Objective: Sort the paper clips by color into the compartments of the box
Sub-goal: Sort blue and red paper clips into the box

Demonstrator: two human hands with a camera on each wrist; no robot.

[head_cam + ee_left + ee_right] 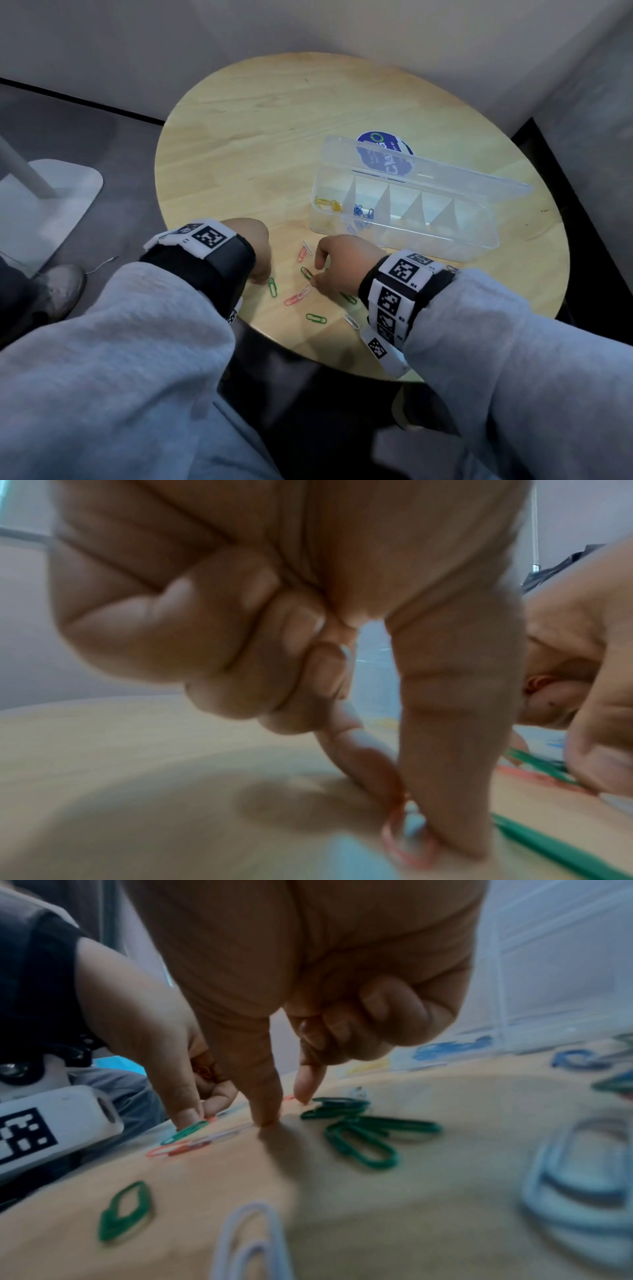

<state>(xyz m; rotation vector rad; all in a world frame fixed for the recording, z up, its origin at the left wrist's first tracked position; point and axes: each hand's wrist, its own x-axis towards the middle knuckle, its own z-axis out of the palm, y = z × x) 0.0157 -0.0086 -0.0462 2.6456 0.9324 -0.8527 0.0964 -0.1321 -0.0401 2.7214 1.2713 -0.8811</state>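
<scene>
Skin and grip, left hand (255,251): knuckles up at the near edge of the table, last three fingers folded into the palm; in the left wrist view thumb and forefinger (441,750) close on a red paper clip (407,842) right at the wood, pinching it.
Right hand (346,262): just right of the left, not touching it; in the right wrist view thumb (263,1096) and forefinger tip (308,1085) point down onto the tabletop while the other fingers curl in. Whether anything is caught between the two tips — cannot tell.
Wrists: both wear black bands with white blocks printed in black-and-white squares, over grey sleeves (137,359).
Loose clips: scattered between and before the hands — a green clip (272,287) by the left fingertips, a green one (306,273) at the right fingertips, a red clip (292,299) crossed by a white clip (304,291), another red and white pair (303,253) farther off, a green clip (315,318) and a white clip (351,321) toward the near rim.
Box (445,240): clear plastic, lid thrown back, standing on the table beyond the right hand, split by dividers into a row of compartments.
Sorted so far: yellow clips (328,204) in the leftmost compartment, blue clips (363,212) in the next.
Table (257,120): round, pale wood; a blue round label (380,150) shows through the lid.
</scene>
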